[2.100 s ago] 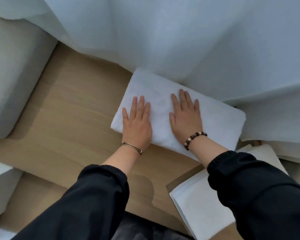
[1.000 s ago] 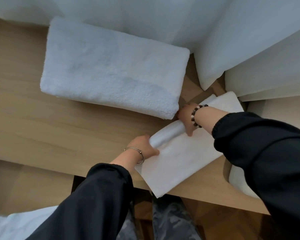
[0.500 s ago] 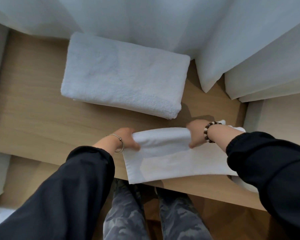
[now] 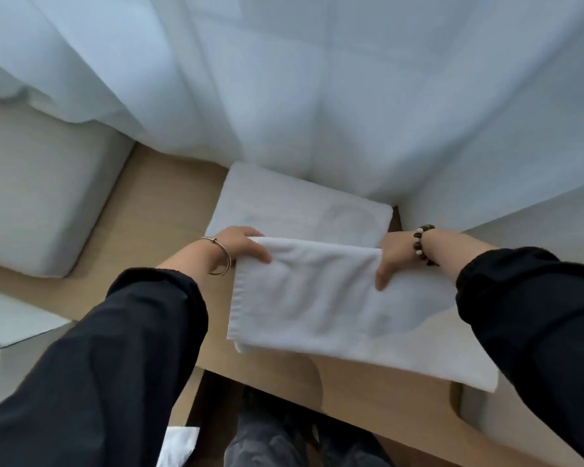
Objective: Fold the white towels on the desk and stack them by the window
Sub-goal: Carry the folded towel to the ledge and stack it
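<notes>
A folded white towel (image 4: 294, 203) lies flat on the wooden desk (image 4: 162, 210), its far edge against the sheer window curtain (image 4: 317, 89). In front of it a thinner white towel (image 4: 317, 298) hangs lifted above the desk, its lower part drooping toward the desk's near edge. My left hand (image 4: 240, 246) grips this towel's upper left corner. My right hand (image 4: 391, 256) grips its upper right corner, the thumb in front of the cloth. Both hands are level with the near edge of the folded towel.
A pale grey cushioned block (image 4: 38, 197) borders the desk on the left. A white wall panel (image 4: 536, 230) closes the right side. White cloth (image 4: 11, 318) lies low at the left, and a scrap (image 4: 179, 446) shows on the floor beside my legs (image 4: 284, 439).
Both hands left the folded towel by the curtain, took hold of the thinner towel at the desk's right front, and lifted it up in front of the folded one.
</notes>
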`<state>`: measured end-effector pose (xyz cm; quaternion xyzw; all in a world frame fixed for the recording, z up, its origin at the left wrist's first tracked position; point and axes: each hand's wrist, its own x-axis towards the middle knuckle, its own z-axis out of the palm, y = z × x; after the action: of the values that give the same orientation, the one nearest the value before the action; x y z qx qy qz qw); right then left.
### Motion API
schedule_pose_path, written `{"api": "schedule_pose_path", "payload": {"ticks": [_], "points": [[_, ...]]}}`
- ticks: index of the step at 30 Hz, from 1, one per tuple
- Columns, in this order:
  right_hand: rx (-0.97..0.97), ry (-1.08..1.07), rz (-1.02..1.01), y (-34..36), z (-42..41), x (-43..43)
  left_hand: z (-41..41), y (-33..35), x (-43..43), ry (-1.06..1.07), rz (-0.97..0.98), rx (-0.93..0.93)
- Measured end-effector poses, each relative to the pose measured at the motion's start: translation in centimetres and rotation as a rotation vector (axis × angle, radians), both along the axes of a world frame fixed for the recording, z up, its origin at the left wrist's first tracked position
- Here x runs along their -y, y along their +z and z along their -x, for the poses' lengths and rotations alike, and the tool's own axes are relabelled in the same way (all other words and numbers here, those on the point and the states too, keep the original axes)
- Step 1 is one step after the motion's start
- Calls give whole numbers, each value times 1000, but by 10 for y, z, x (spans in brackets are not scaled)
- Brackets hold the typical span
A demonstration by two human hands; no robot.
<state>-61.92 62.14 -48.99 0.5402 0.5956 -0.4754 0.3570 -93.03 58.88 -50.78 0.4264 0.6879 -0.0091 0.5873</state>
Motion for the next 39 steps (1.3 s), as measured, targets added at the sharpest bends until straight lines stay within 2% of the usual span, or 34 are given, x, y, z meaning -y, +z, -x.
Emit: {"api": "schedule_pose_path", "payload": {"ticks": [3,6,11,13,15,17,19,23,26,28,30,33,36,39], "points": [[-17,-98,-30,19,21,-37,25,15,-25,376,-56,197],[-13,-219,35,26,45,-70,45,15,-51,506,-124,261],[98,-388,223,13,65,-114,61,-7,-103,526,-201,184],[136,-386,89,-5,68,-123,63,-23,-119,512,-264,118],[209,-304,-123,-27,74,-124,65,-40,-126,391,-280,50],[255,-311,-232,-49,79,-117,68,-57,-120,212,-218,-16],[256,-324,-301,-60,86,-112,72,-67,-109,166,-128,-36],[123,-264,-400,-62,108,-118,79,-74,-83,163,7,1],[-11,-198,-341,-59,134,-130,78,-76,-69,226,49,54],[-52,-86,-276,-64,148,-140,73,-76,-66,306,10,113],[-6,10,-230,-76,155,-149,70,-73,-66,346,-52,135],[19,116,-287,-82,158,-154,69,-70,-64,389,-111,173],[-51,42,-409,-78,159,-146,71,-68,-59,371,-160,193],[2,-11,-516,-77,163,-132,73,-70,-55,442,-180,245]]}}
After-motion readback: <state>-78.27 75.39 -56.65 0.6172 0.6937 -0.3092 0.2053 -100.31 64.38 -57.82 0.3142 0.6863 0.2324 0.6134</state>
